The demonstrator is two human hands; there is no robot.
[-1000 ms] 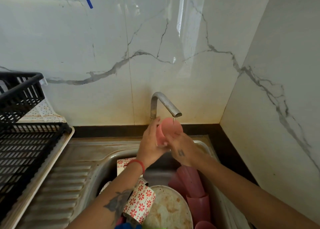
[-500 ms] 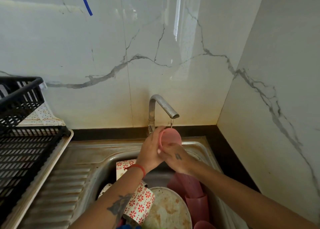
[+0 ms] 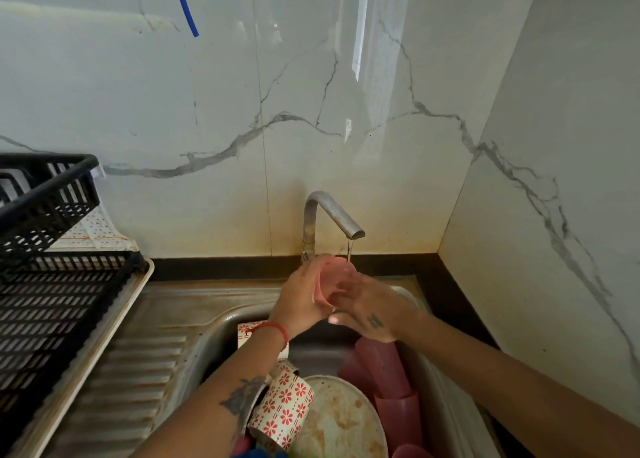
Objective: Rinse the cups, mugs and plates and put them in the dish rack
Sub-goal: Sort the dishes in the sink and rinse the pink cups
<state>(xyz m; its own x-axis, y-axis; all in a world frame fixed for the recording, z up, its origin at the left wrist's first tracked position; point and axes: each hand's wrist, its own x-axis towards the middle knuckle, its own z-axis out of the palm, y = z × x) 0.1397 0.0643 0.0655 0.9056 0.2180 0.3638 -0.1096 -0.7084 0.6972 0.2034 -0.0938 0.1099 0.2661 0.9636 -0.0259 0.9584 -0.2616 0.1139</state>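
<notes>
water from the tap point(image 3: 332, 215) falls into the pink cup point(image 3: 332, 281), held at 12 o'clock over the sink point(image 3: 221, 322). left hand point(image 3: 298, 305) grip wraps its wall; right hand point(image 3: 370, 310) fingers rub inside. best to turn it slowly, wetting every side, before the rack point(image 3: 52, 284) at 9 o'clock.

I am seeing both forearms showing bare, without sleeves. The left wrist is wearing a thin red band point(image 3: 277, 329). Dark tattoos are marking the left forearm point(image 3: 242, 398) and the right hand point(image 3: 375, 321).
</notes>
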